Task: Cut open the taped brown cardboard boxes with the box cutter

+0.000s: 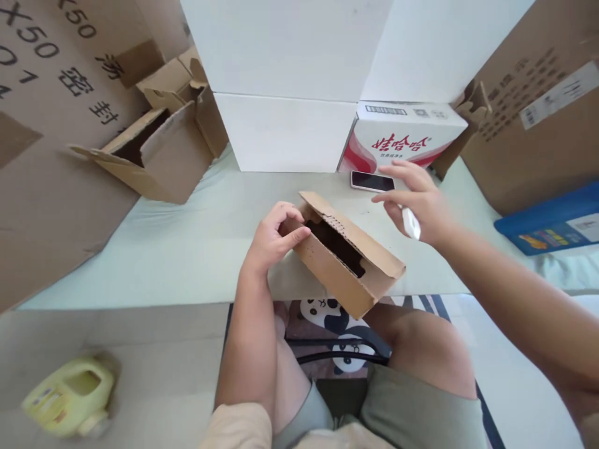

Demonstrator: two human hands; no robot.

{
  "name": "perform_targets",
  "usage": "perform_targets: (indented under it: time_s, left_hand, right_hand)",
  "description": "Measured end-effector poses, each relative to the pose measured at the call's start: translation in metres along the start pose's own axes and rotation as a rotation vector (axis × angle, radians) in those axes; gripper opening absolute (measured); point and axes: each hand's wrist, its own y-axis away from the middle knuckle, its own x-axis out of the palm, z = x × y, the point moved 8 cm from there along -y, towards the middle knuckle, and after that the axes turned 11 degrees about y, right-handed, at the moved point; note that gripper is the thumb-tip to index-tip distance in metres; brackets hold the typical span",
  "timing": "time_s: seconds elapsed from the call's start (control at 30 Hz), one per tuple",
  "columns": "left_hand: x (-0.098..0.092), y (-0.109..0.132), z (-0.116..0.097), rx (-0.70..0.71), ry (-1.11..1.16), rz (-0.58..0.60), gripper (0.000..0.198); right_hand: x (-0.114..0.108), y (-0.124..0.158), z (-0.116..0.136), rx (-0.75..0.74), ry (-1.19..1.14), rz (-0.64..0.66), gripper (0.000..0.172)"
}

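The fingers (296,237) of the left hand (269,240) are closed on the left end of a narrow brown cardboard box (334,274), the thumb being laid at its upper edge. In the right hand (425,209) a small white object (411,223) is held, while the thumb and forefinger are spread apart, clear of the box. Below, grey-green shorts (416,399) are worn, and a panda-patterned mat (322,312) is seen between the knees; on the floor (163,349) at left a yellow jug (70,396) is placed. The box is tilted at the front edge of the pale-green-covered worktop (224,249), one corner projected past that edge, its flap partly raised and its dark inside exposed. Beyond it, a smartphone (372,181) is laid screen up near the right fingertips. Farther back, a red-and-white carton (402,137) is set beside stacked white boxes (285,134); opened small boxes (175,153) are placed at left, a blue package (552,221) at right, and large brown cartons (524,168) are ranged at both sides.
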Motion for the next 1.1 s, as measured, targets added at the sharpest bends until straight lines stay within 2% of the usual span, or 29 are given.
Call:
perform_targets:
  time_s: [0.07,0.17,0.2,0.27,0.37,0.43,0.53,0.6,0.67,0.77,0.87,1.0,1.03,1.1]
  left_hand:
    - [0.0,0.0,0.003,-0.007,-0.004,-0.023,0.043]
    - [0.001,0.002,0.001,0.046,-0.003,-0.063,0.049]
    - [0.002,0.003,-0.003,0.091,0.001,-0.076,0.049]
    - [0.004,0.006,-0.011,0.183,0.005,-0.102,0.049]
    - [0.008,0.011,-0.02,0.232,-0.006,-0.132,0.05]
    - [0.011,0.013,-0.021,0.214,-0.015,-0.12,0.049]
    - [0.009,0.017,-0.02,0.259,-0.072,-0.126,0.044]
    - [0.001,0.018,-0.017,0.312,-0.162,-0.172,0.04]
    - [-0.004,0.017,-0.007,0.289,-0.261,-0.17,0.051]
    - [-0.003,0.011,0.009,0.219,-0.351,-0.066,0.064]
    - [0.002,0.008,0.009,0.255,-0.391,-0.007,0.058]
    - [0.001,0.001,0.012,0.199,-0.423,-0.031,0.029]
    - [-0.002,0.0,0.013,0.181,-0.416,-0.05,0.024]
    - [-0.013,-0.002,0.018,0.145,-0.371,-0.096,0.02]
  right_hand:
    - [-0.016,0.021,-0.01,0.155,0.058,-0.13,0.022]
    - [-0.042,0.071,-0.004,0.4,0.014,-0.277,0.023]
    - [-0.047,0.086,0.003,0.43,-0.031,-0.283,0.023]
    - [-0.047,0.107,0.023,0.385,-0.119,-0.264,0.023]
    - [-0.026,0.118,0.038,0.304,-0.159,-0.158,0.028]
    - [-0.003,0.116,0.034,0.292,-0.172,-0.082,0.034]
    - [0.029,0.107,0.031,0.208,-0.231,-0.01,0.031]
    - [0.04,0.105,0.035,0.146,-0.296,-0.032,0.03]
    - [0.042,0.107,0.037,0.162,-0.356,-0.114,0.028]
    - [0.038,0.122,0.028,0.363,-0.376,-0.297,0.024]
    - [0.04,0.144,0.008,0.643,-0.376,-0.41,0.013]
    - [0.06,0.167,-0.021,0.99,-0.491,-0.399,0.008]
    - [0.065,0.172,-0.026,1.071,-0.518,-0.373,0.012]
    - [0.072,0.18,-0.034,1.228,-0.55,-0.305,0.032]
